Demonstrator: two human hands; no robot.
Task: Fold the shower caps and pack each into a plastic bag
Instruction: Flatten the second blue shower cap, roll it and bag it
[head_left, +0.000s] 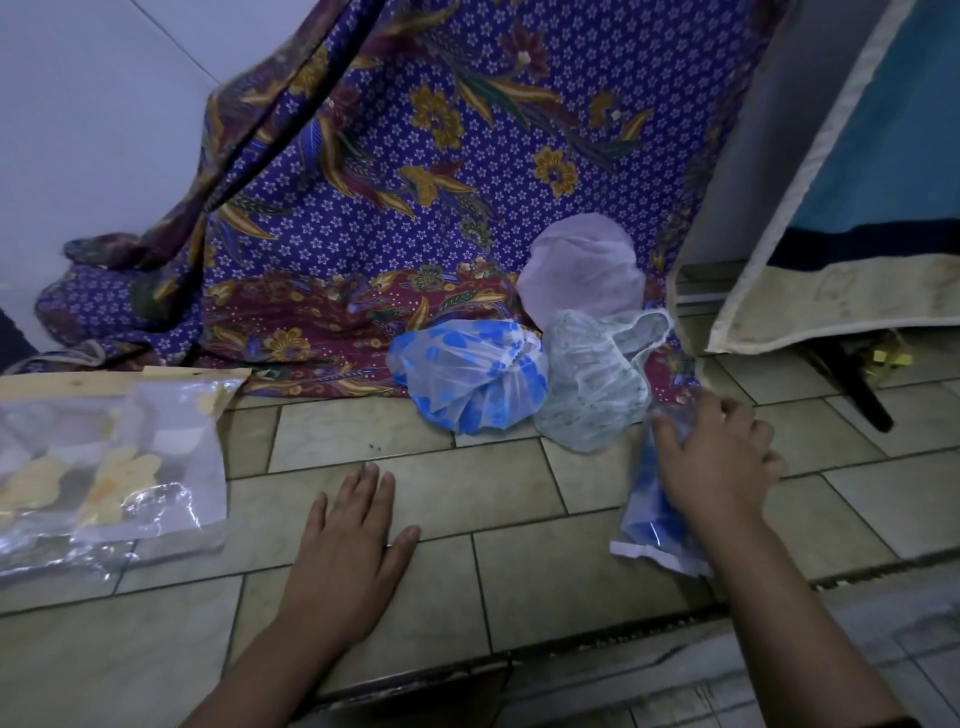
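bunched shower caps (470, 374) in a cluster

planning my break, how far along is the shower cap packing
Done: yellow-flowered caps sit bagged. In hand: right hand grips what looks like a blue cap in a plastic bag; left hand rests flat on the floor. Left: blue-flowered cap, green cap and pink cap lie loose, unfolded.

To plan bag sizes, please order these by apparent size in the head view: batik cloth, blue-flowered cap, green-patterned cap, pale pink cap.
1. batik cloth, clearly largest.
2. blue-flowered cap and green-patterned cap: alike, not ranked.
3. pale pink cap, slightly smaller, but farther back, so unsure.
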